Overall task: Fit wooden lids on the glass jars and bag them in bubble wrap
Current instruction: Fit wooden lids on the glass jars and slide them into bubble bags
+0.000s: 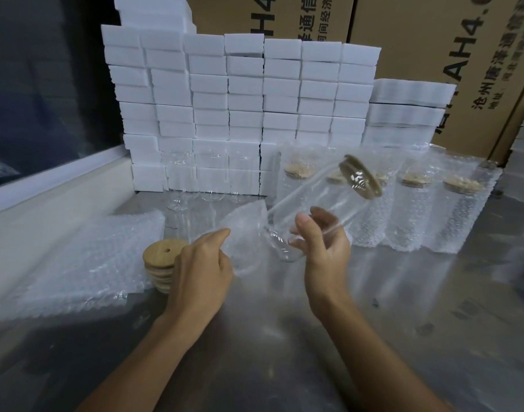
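White foam blocks [240, 93] are stacked in a wall at the back of the metal table [284, 337], with cardboard boxes [433, 40] behind them. A flat pile of bubble wrap bags [76, 263] lies at my left, just beside a stack of wooden lids [161, 263]; the top lid has a small hole. My left wrist partly covers that stack, so I can't count the lids exactly.

Three empty jars [208, 176] stand in front of the foam, no lids on. At right I count about four bagged jars [412, 203] standing in a row, each lidded and wrapped; the jar I hold hides part of that row, so the count may be off.

My right hand [323, 248] grips a glass jar [314, 209] near its base, thumb on top, fingers curled under. The jar is tilted off the table, its wooden lid [360, 176] fitted and pointing up to the right. My left hand [201, 263] pinches the edge of an open bubble wrap bag [246, 233], fingers curled. The bag mouth sits just beside the jar's base, touching or nearly so.
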`<act>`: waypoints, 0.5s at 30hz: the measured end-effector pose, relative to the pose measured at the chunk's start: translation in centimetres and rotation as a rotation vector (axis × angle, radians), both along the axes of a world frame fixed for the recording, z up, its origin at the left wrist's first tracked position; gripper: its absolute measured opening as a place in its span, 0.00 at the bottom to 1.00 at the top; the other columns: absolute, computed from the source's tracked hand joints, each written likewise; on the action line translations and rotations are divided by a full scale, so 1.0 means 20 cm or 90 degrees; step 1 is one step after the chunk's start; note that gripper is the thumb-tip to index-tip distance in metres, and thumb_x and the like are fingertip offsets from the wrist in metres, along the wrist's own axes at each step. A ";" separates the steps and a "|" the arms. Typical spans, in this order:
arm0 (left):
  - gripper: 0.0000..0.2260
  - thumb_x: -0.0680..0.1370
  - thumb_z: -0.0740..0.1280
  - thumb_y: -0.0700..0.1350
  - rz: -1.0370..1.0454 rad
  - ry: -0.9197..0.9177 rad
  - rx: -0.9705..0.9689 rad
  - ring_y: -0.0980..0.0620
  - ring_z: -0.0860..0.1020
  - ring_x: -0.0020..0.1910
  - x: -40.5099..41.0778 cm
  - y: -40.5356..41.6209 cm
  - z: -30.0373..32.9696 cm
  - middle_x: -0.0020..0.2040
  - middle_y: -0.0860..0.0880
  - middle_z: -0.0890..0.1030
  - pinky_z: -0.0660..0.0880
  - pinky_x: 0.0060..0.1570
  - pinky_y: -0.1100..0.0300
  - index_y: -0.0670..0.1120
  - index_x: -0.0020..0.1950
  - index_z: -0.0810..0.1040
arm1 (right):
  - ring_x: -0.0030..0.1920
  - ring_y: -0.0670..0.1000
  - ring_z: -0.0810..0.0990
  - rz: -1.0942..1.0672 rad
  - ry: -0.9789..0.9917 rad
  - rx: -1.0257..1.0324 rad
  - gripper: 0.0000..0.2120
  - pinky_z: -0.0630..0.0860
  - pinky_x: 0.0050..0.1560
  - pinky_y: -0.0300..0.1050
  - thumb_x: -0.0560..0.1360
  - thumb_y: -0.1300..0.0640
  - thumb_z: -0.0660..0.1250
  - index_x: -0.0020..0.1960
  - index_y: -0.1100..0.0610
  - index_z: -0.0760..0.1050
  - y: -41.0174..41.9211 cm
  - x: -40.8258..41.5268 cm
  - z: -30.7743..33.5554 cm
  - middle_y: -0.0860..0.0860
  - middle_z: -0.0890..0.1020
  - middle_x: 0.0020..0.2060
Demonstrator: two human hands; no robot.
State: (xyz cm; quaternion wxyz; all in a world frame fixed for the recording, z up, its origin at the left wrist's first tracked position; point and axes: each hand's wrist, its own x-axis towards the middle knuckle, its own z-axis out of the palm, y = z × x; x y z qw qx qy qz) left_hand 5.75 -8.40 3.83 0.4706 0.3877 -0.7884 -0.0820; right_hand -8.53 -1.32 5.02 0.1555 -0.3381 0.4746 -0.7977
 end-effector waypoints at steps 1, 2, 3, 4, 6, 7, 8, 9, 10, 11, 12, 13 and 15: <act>0.20 0.71 0.67 0.29 0.004 0.001 0.008 0.37 0.82 0.49 0.00 0.00 0.00 0.55 0.40 0.83 0.77 0.47 0.51 0.40 0.61 0.81 | 0.43 0.50 0.84 0.064 -0.024 -0.038 0.32 0.80 0.43 0.42 0.60 0.39 0.73 0.57 0.57 0.77 0.01 0.03 0.03 0.52 0.83 0.43; 0.20 0.71 0.68 0.30 0.000 0.001 0.016 0.38 0.82 0.48 0.01 0.00 0.00 0.55 0.40 0.83 0.76 0.46 0.52 0.41 0.62 0.80 | 0.42 0.52 0.84 0.145 -0.050 -0.064 0.27 0.80 0.43 0.44 0.61 0.41 0.73 0.53 0.57 0.79 0.02 0.07 0.06 0.55 0.84 0.42; 0.20 0.71 0.68 0.31 -0.012 -0.002 0.024 0.39 0.82 0.45 0.01 0.00 0.00 0.52 0.42 0.84 0.76 0.43 0.54 0.42 0.62 0.80 | 0.42 0.55 0.84 0.230 -0.077 -0.072 0.22 0.81 0.44 0.46 0.62 0.42 0.73 0.49 0.56 0.81 0.03 0.11 0.07 0.58 0.84 0.43; 0.19 0.71 0.69 0.32 -0.032 -0.005 0.033 0.44 0.82 0.42 0.01 0.00 0.00 0.48 0.45 0.84 0.75 0.39 0.58 0.45 0.60 0.80 | 0.43 0.57 0.85 0.300 -0.104 -0.063 0.20 0.82 0.47 0.48 0.63 0.42 0.73 0.46 0.56 0.81 0.03 0.16 0.07 0.62 0.84 0.44; 0.14 0.72 0.68 0.36 -0.074 0.010 0.045 0.59 0.79 0.37 0.00 0.01 0.01 0.39 0.56 0.80 0.70 0.36 0.71 0.52 0.53 0.77 | 0.50 0.61 0.83 0.363 -0.148 -0.016 0.22 0.79 0.57 0.55 0.62 0.42 0.74 0.48 0.58 0.79 0.02 0.24 0.05 0.67 0.83 0.51; 0.13 0.72 0.68 0.38 -0.090 0.029 0.052 0.63 0.77 0.36 -0.01 0.01 0.01 0.38 0.58 0.78 0.68 0.36 0.75 0.52 0.53 0.76 | 0.53 0.61 0.82 0.363 -0.166 0.008 0.26 0.77 0.61 0.57 0.61 0.42 0.74 0.51 0.60 0.78 0.02 0.27 0.04 0.67 0.82 0.54; 0.14 0.72 0.68 0.40 -0.098 0.050 0.070 0.63 0.77 0.35 -0.01 0.01 0.01 0.39 0.58 0.79 0.67 0.37 0.75 0.51 0.56 0.78 | 0.57 0.60 0.82 0.354 -0.184 0.027 0.31 0.74 0.66 0.59 0.61 0.42 0.75 0.54 0.61 0.78 0.01 0.28 0.03 0.66 0.82 0.57; 0.20 0.72 0.69 0.40 -0.098 0.063 0.097 0.62 0.76 0.34 -0.01 0.01 0.01 0.40 0.57 0.81 0.70 0.38 0.72 0.50 0.63 0.77 | 0.61 0.58 0.81 0.344 -0.205 0.036 0.35 0.72 0.71 0.59 0.60 0.41 0.75 0.60 0.62 0.77 0.01 0.29 0.02 0.63 0.81 0.60; 0.24 0.72 0.70 0.38 -0.101 0.072 0.126 0.60 0.76 0.30 -0.01 0.01 0.01 0.37 0.55 0.81 0.72 0.38 0.68 0.50 0.67 0.75 | 0.65 0.56 0.79 0.336 -0.225 0.040 0.39 0.70 0.73 0.57 0.61 0.41 0.75 0.65 0.62 0.75 0.00 0.28 0.02 0.60 0.80 0.64; 0.27 0.72 0.70 0.36 -0.115 0.086 0.155 0.58 0.76 0.27 -0.01 0.01 0.00 0.31 0.54 0.80 0.76 0.36 0.65 0.51 0.69 0.73 | 0.66 0.53 0.79 0.334 -0.235 0.042 0.39 0.70 0.73 0.54 0.63 0.42 0.75 0.68 0.61 0.73 0.00 0.27 0.02 0.57 0.80 0.65; 0.28 0.72 0.69 0.35 -0.137 0.109 0.187 0.54 0.78 0.26 -0.02 0.01 0.00 0.29 0.52 0.79 0.79 0.35 0.60 0.52 0.70 0.72 | 0.62 0.48 0.81 0.330 -0.236 0.036 0.36 0.72 0.70 0.50 0.66 0.44 0.74 0.68 0.59 0.72 0.00 0.24 0.01 0.53 0.82 0.62; 0.28 0.73 0.69 0.34 -0.158 0.139 0.221 0.49 0.80 0.26 -0.02 0.01 0.00 0.29 0.50 0.80 0.81 0.35 0.55 0.53 0.71 0.71 | 0.57 0.45 0.83 0.326 -0.235 0.025 0.31 0.74 0.66 0.46 0.67 0.47 0.72 0.67 0.57 0.71 0.00 0.21 0.01 0.50 0.83 0.57; 0.30 0.74 0.68 0.33 -0.181 0.166 0.249 0.44 0.82 0.29 -0.03 0.01 -0.01 0.33 0.45 0.82 0.82 0.36 0.51 0.56 0.71 0.69 | 0.54 0.46 0.84 0.307 -0.213 0.022 0.30 0.77 0.61 0.44 0.67 0.53 0.73 0.66 0.54 0.68 0.01 0.16 0.00 0.50 0.83 0.55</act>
